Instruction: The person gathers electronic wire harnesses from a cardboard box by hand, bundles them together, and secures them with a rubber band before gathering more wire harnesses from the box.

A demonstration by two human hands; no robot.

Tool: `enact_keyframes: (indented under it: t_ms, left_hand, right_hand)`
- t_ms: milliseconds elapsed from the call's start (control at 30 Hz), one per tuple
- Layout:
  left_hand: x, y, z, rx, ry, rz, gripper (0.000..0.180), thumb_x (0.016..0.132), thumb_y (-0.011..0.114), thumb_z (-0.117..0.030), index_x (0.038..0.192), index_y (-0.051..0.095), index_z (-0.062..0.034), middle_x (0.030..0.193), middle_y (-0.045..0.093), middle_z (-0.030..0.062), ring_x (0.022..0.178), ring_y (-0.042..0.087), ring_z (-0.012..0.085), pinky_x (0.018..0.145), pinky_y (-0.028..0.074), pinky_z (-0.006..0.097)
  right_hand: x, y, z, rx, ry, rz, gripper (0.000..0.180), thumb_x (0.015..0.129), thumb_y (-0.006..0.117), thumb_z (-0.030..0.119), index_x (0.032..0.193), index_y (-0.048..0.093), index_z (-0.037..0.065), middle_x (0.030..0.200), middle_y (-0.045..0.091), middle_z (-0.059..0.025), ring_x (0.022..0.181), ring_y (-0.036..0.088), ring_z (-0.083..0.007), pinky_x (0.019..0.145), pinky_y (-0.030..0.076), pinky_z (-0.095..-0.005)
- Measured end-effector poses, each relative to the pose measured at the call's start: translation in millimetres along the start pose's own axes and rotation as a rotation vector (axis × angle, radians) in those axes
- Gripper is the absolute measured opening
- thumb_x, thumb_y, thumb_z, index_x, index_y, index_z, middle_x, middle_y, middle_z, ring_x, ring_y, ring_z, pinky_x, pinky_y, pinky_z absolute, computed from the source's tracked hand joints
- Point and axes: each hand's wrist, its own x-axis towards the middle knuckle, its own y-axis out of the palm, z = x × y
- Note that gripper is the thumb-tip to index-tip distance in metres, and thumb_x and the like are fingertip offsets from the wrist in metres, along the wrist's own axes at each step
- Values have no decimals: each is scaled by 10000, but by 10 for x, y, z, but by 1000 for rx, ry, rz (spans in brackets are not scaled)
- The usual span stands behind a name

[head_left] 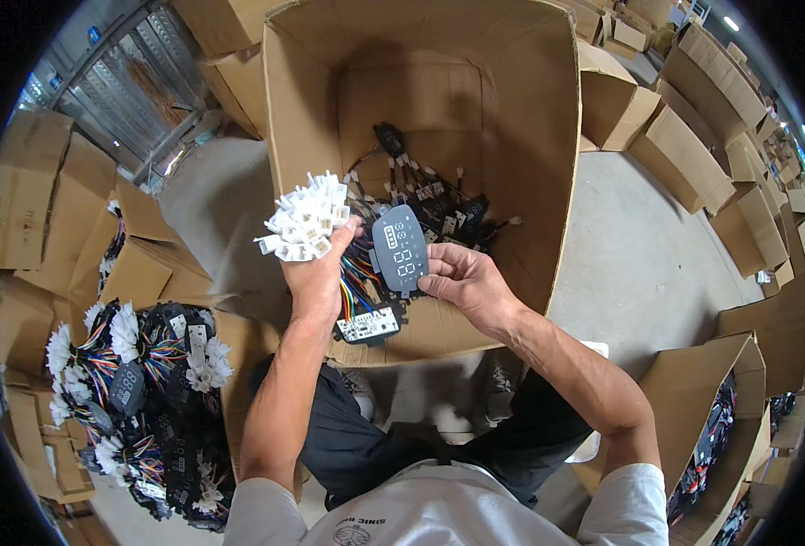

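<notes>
White connectors, gripped in the curled fingers of the left hand, over the near left of the large carton. Grey display panel, marked with pale digit segments and a battery outline, pinched between thumb and fingers of the right hand, over its near half. Shirt with lettering and emblem, this side. Wiring between its tall walls; pale floor on either side.
</notes>
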Motion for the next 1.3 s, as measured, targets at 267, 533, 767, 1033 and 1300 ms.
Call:
enact_keyframes:
  t_ms: [267, 533, 767, 1033, 1300]
  left_hand:
    - [-14, -64, -67, 35, 63, 119, 336, 853, 708, 83, 1170, 613, 25, 1006, 703, 110, 825, 698, 188, 770, 583, 322]
    - [-122, 12, 15, 219, 9, 326, 371, 866, 756, -9, 1209, 614, -2, 1079, 701, 70, 951, 681, 172, 834, 573, 326]
    - [-309, 146, 115, 232, -38, 462, 362, 834, 788, -66, 1169, 650, -42, 1086, 701, 54, 982, 655, 164, 844, 541, 319]
    - [-304, 226, 122, 257, 24, 678, 370, 796, 771, -25, 1147, 653, -46, 1046, 698, 49, 959, 651, 174, 857, 539, 349]
    - [-211, 265, 530, -3, -81, 482, 514, 945, 651, -47, 1428, 477, -37, 1337, 574, 83, 1141, 580, 191, 970, 499, 346]
  right_hand:
    - [42, -174, -31, -305, -103, -220, 222, 969, 627, 19, 1186, 622, -28, 1068, 677, -55, 987, 620, -119, 897, 519, -272]
    - [-28, 49, 423, -819, -725, -319, 246, 963, 648, 160, 1119, 665, -31, 1097, 678, -191, 1011, 658, -310, 901, 514, -369]
    - [67, 261, 306, -719, -509, 80, 766, 824, 824, 354, 1387, 463, -19, 1343, 570, -171, 1281, 519, -282, 1096, 401, -427]
    - [-26, 186, 151, -623, -569, -52, 750, 757, 881, 256, 1344, 506, -23, 1296, 596, -125, 1224, 544, -222, 1068, 426, -400]
    - [-176, -86, 838, -1216, -249, 119, 639, 830, 791, 402, 1245, 614, -51, 1241, 621, -256, 1122, 622, -388, 1004, 488, -415]
